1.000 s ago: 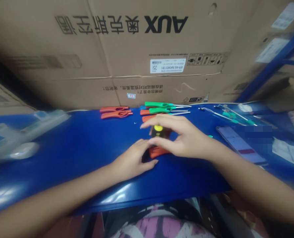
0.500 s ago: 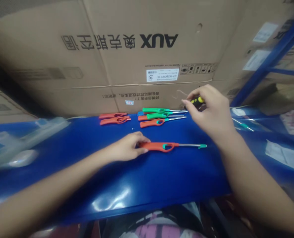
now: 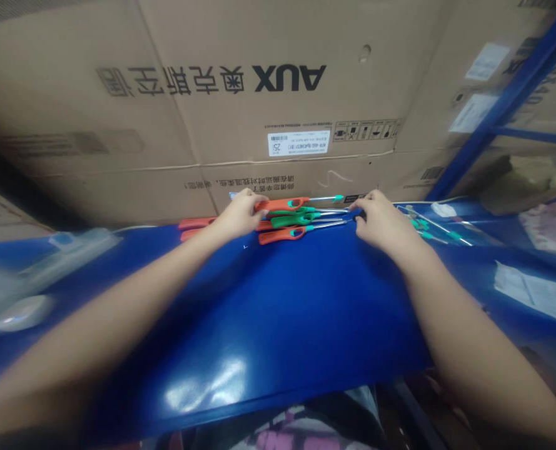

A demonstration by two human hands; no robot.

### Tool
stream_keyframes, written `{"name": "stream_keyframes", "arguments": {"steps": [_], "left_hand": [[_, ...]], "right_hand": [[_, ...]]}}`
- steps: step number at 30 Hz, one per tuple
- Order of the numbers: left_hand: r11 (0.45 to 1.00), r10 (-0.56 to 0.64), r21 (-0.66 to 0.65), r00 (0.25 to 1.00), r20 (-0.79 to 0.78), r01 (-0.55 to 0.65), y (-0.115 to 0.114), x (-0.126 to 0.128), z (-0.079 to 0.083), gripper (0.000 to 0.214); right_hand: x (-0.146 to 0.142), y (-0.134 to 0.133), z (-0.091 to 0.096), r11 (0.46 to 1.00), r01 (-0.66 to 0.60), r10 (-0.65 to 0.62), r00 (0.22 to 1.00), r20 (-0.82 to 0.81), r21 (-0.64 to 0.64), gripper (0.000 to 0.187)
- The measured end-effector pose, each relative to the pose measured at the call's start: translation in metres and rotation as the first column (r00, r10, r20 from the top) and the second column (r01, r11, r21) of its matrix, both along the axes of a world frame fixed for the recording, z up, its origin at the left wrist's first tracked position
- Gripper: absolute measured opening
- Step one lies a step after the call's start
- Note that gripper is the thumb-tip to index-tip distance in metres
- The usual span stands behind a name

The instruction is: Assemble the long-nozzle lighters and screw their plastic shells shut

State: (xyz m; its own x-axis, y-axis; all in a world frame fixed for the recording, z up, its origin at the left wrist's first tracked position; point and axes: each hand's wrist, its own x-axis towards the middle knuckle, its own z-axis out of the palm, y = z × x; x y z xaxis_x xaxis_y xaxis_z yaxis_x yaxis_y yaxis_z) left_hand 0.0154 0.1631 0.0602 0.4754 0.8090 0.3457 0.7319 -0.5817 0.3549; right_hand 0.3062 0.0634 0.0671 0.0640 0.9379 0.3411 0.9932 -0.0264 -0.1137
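My left hand [image 3: 242, 215] grips the handle end of an orange gas lighter [image 3: 280, 204], its metal tube with a green tip pointing right. This lighter is held just above several others near the carton, among them a green lighter [image 3: 291, 219] and an orange lighter with a green trigger [image 3: 282, 235]. My right hand [image 3: 378, 219] is closed around a screwdriver [image 3: 360, 214] beside the lighters' tube ends. Only a dark bit of it shows between the fingers. Red lighter handles [image 3: 196, 223] lie partly hidden behind my left forearm.
A large cardboard carton [image 3: 240, 125] stands along the back of the blue table [image 3: 278, 312]. On the left lie clear plastic packaging [image 3: 71, 250] and a white round object [image 3: 24, 312]. At right are a bag of metal tubes with green parts [image 3: 434, 228], white paper [image 3: 531, 290] and a blue post [image 3: 493, 119].
My left hand has carried the orange lighter from the middle of the table back to the group of lighters. My right hand has lowered with the screwdriver toward the tabletop.
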Motion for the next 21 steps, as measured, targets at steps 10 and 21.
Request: {"name": "stream_keyframes", "arguments": {"steps": [10,21], "left_hand": [[1.0,-0.016,0.022,0.999,0.043,0.015,0.025,0.011,-0.018,0.03],[0.987,-0.048,-0.138,0.977,0.208,0.078,-0.008,-0.016,-0.022,0.042]], "right_hand": [[0.005,0.002,0.001,0.941,0.062,-0.031,0.995,0.096,-0.332,0.043],[0.006,0.004,0.0,0.988,0.087,-0.077,0.994,0.084,-0.126,0.062]]}}
